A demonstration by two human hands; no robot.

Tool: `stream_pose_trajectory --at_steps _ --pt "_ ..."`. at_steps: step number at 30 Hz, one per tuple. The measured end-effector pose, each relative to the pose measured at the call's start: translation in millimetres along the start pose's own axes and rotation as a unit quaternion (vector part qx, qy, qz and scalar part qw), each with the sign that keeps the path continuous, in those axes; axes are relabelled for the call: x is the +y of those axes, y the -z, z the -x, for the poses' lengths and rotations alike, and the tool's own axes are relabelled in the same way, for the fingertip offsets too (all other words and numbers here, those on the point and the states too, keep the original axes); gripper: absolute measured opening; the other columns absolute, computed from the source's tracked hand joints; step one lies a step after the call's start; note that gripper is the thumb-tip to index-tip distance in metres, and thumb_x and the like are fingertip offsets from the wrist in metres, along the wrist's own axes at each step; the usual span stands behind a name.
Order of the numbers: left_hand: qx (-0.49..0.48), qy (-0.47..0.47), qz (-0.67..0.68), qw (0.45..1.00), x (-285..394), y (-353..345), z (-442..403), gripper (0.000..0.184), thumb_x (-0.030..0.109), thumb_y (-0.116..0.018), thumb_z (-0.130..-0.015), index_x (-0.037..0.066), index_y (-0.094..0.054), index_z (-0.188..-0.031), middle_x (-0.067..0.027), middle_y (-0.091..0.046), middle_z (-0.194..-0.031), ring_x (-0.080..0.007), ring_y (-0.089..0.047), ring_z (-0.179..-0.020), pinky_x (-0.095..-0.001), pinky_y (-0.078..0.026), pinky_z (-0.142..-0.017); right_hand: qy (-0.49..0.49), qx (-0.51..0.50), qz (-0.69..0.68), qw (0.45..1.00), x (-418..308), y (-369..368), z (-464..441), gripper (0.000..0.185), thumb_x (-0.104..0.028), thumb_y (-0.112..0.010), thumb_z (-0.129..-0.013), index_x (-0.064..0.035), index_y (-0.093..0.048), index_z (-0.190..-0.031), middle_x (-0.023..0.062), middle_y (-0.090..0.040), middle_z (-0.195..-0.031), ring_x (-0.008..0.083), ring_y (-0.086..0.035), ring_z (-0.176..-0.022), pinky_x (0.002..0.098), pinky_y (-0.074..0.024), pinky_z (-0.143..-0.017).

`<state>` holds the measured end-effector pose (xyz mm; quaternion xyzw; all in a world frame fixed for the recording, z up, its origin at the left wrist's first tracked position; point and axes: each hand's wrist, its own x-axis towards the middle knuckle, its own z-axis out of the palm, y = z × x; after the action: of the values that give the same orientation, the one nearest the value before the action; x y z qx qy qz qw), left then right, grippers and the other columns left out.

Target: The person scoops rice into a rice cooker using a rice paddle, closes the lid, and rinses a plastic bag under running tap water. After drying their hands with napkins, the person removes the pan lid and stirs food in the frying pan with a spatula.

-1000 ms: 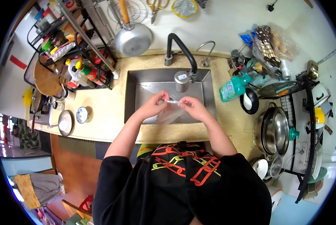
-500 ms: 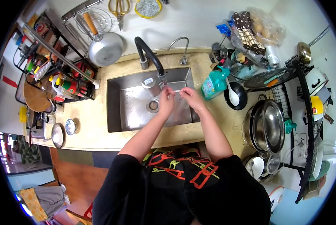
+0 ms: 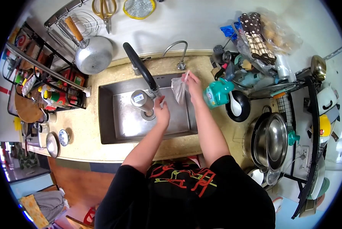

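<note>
Over the grey, boxy metal sink [image 3: 134,129], the clear, floppy plastic bag [image 3: 178,90] is now pinched by the right hand [image 3: 194,86] alone; the left hand [image 3: 162,113] is freed, fingers loose.

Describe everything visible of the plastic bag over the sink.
The plastic bag looks thin, see-through and creased, with a whitish sheen. The right hand grips it near its top, where it is gathered and narrow; below, it hangs loose and wider. It is seen against the far right part of the metal sink, right of the black faucet. No contents can be made out, nor whether its lower end touches the sink.
</note>
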<state>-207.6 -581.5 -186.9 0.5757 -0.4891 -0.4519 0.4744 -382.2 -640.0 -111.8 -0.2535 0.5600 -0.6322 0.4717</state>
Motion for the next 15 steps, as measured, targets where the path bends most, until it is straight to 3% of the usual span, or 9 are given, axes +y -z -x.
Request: stream_pose_trajectory --at_steps 4,7,9,10,13,15 --pt "0.031 0.071 0.027 0.997 -16.6 42.4 3.3 0.024 0.005 -0.053 -0.101 0.001 -0.062 -0.124 -0.0055 -0.062 -0.115 -0.0142 -0.057 -0.107 -0.0292 -0.044 -0.097 0.02 0.023 0.011 0.999 8.7 -8.0 -30.9 0.046 0.004 -0.051 -0.098 0.0017 -0.054 -0.144 0.013 -0.066 -0.126 0.0212 -0.071 -0.101 0.0304 -0.0545 -0.091" --pt "0.082 0.086 0.035 0.992 -42.9 63.2 -6.9 0.025 0.006 -0.059 -0.097 0.0 -0.062 -0.121 -0.0059 -0.064 -0.117 -0.0147 -0.058 -0.106 -0.0299 -0.046 -0.094 0.005 0.049 0.027 0.998 3.0 -19.8 -36.3 0.051 0.01 -0.057 -0.091 0.0039 -0.055 -0.142 0.0142 -0.067 -0.122 0.0208 -0.072 -0.098 0.0299 -0.0557 -0.084" --pt "0.067 0.08 0.052 0.993 -29.4 76.7 -10.6 0.036 0.007 -0.062 -0.094 -0.003 -0.057 -0.129 -0.0119 -0.062 -0.124 -0.0202 -0.057 -0.114 -0.0327 -0.044 -0.1 0.024 0.062 0.045 0.997 17.5 -19.7 -60.3 0.053 0.011 -0.059 -0.088 0.0043 -0.057 -0.14 0.0141 -0.069 -0.119 0.0207 -0.072 -0.096 0.0295 -0.0556 -0.082" --pt "0.059 0.076 0.06 0.994 -21.8 83.0 -12.8 0.043 0.008 -0.064 -0.093 -0.004 -0.054 -0.132 -0.0149 -0.061 -0.128 -0.0229 -0.057 -0.119 -0.0341 -0.043 -0.103 0.039 0.041 0.048 0.997 35.6 -13.4 -75.0 0.055 0.008 -0.067 -0.084 0.0041 -0.059 -0.138 0.0126 -0.071 -0.115 0.0193 -0.071 -0.094 0.0297 -0.0555 -0.08" --pt "0.067 0.063 0.059 0.994 -17.9 95.3 -20.2 0.043 0.004 -0.064 -0.091 -0.002 -0.054 -0.132 -0.0125 -0.061 -0.124 -0.0219 -0.057 -0.116 -0.0339 -0.043 -0.104 0.071 0.073 0.203 0.974 29.1 -18.5 -82.1 0.059 0.001 -0.074 -0.081 0.0004 -0.06 -0.139 0.0137 -0.072 -0.115 0.0219 -0.072 -0.093 0.0325 -0.0556 -0.082" --pt "0.093 0.043 0.071 0.992 -9.2 98.3 -22.0 0.041 0.002 -0.064 -0.09 -0.001 -0.054 -0.13 -0.0103 -0.06 -0.122 -0.0202 -0.056 -0.115 -0.0338 -0.042 -0.104 0.118 0.068 0.307 0.942 26.7 -17.3 -89.6 0.057 -0.006 -0.077 -0.079 -0.0051 -0.064 -0.134 0.0138 -0.074 -0.105 0.0264 -0.072 -0.09 0.0366 -0.0557 -0.082"
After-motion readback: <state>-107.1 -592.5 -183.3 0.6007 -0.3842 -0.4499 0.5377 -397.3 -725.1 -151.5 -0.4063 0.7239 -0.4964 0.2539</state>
